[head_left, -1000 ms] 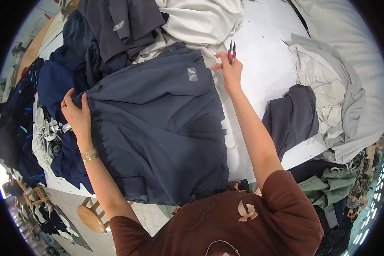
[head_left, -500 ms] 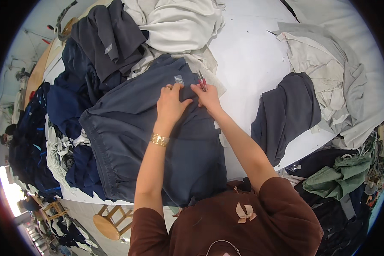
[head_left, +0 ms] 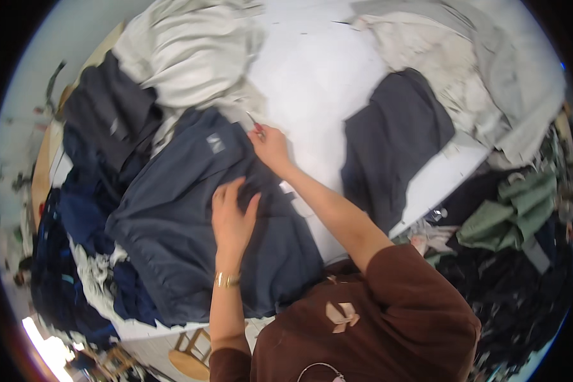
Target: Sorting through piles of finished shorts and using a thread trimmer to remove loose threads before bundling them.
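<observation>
A pair of dark blue-grey shorts [head_left: 165, 223] lies spread before me, its gathered waistband toward the left. A small pale logo patch [head_left: 216, 142] shows near its far edge. Over the middle of the cloth is my left hand [head_left: 230, 219], fingers and thumb apart, holding nothing. My right hand [head_left: 272, 151] is closed around small red-handled thread snips [head_left: 258, 128] at the far right corner of the shorts. Their thin blades point away from me; whether the fingers also pinch cloth cannot be made out.
A folded dark grey garment [head_left: 395, 140] lies right on the white table [head_left: 315, 70]. Pale fabric is heaped at the back [head_left: 191, 57] and far right [head_left: 426, 70]. Dark clothes [head_left: 111, 114] pile up at left. Below the right edge sits green cloth [head_left: 516, 210]; a wooden stool [head_left: 190, 363] stands below.
My left hand has come off the cloth near the logo patch and drawn back toward me, fingers opening. The right hand stays near the far corner with the snips. The whole view has shifted.
</observation>
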### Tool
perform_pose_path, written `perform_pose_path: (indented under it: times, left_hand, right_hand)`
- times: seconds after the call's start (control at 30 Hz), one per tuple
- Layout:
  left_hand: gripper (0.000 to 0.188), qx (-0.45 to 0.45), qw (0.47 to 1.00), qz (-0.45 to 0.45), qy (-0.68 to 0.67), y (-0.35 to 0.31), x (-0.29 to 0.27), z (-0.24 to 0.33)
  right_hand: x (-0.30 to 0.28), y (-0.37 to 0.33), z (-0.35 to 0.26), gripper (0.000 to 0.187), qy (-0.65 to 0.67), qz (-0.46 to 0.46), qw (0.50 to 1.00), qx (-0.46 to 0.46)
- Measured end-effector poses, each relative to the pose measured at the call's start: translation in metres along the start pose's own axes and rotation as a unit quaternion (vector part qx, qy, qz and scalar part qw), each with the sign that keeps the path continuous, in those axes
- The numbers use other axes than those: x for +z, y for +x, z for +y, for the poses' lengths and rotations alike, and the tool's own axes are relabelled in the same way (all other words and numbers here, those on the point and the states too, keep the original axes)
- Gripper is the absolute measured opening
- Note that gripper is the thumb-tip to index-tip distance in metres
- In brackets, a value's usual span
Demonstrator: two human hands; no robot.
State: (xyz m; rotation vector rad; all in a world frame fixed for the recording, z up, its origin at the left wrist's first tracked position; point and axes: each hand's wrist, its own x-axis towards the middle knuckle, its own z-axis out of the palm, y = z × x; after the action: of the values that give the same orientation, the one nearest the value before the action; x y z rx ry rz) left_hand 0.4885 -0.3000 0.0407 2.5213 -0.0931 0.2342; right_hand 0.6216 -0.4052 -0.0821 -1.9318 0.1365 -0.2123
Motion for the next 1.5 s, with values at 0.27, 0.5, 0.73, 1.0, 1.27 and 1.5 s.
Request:
perform_pose_path:
  times: [0.27,0.5,0.73,1.0,1.27,1.5]
  left_hand:
    - [0.021,-0.152,0.977,-0.027,-0.148,-0.101,-0.027,0.022]
    - [0.016,-0.146,0.961,-0.036,-0.231,-0.117,-0.007,0.051]
    - [0.017,-0.064,0.979,-0.024,-0.192,-0.105,-0.021,0.062]
    - [0.017,-0.085,0.977,-0.041,-0.191,-0.123,-0.015,0.063]
    - [0.019,-0.049,0.972,-0.138,-0.183,-0.133,-0.009,0.076]
    - [0.02,-0.078,0.965,-0.144,-0.204,-0.141,-0.006,0.074]
  right_hand:
    - [-0.188,-0.001,0.007,0.047,-0.39,0.131,0.899,-0.149]
    - [-0.252,0.0,0.066,0.027,-0.374,0.176,0.905,-0.097]
    - [-0.318,0.078,-0.093,0.02,-0.046,0.221,0.948,-0.223]
    - [-0.402,0.14,-0.177,0.015,0.222,0.263,0.893,-0.291]
    - [-0.453,0.236,-0.157,0.039,-0.157,0.379,0.853,-0.323]
    - [-0.293,0.05,-0.086,0.046,-0.251,-0.207,0.919,-0.223]
